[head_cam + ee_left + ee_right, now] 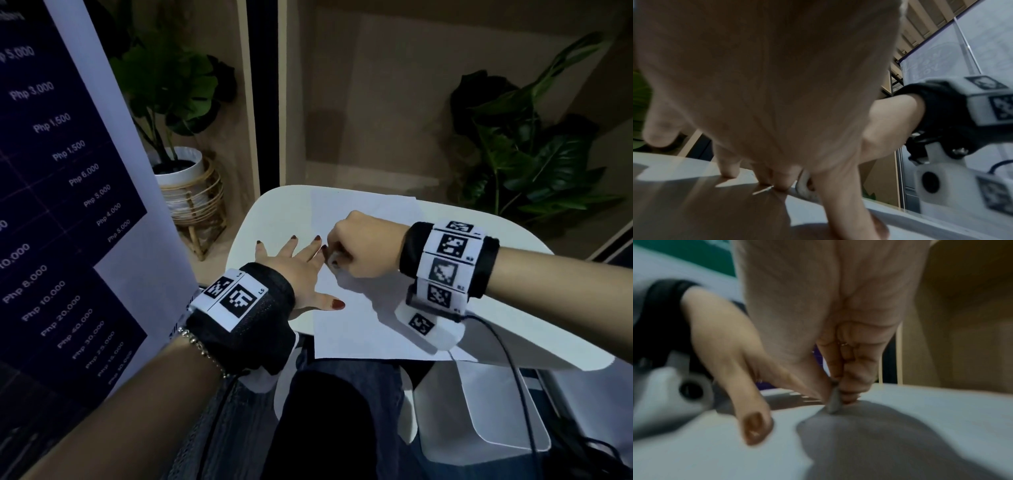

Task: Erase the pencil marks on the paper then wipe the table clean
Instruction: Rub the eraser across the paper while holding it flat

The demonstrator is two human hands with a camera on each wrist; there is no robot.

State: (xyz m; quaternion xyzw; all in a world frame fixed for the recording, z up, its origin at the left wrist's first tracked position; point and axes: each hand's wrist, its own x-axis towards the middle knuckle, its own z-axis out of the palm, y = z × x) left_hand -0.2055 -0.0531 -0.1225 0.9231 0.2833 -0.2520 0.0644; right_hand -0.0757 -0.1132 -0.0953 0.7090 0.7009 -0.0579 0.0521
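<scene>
Erasing is underway: the right hand [363, 245] pinches a small eraser [833, 402] against the paper [370, 318] on the white table [513, 260], while the left hand [298, 270] lies flat, fingers spread, pinning the sheet. Marks are apparently too faint to see. Next comes steady rubbing; wiping follows later.

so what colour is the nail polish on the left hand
Dark red, clearest on the left hand's thumbnail in the head view.

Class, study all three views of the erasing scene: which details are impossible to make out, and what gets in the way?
- Pencil marks on the paper: none discernible; head view is dim, wrist views blurred.
- Eraser: mostly hidden inside the right hand; only a grey tip shows.
- Paper under the left hand: covered by the palm and fingers.
</scene>
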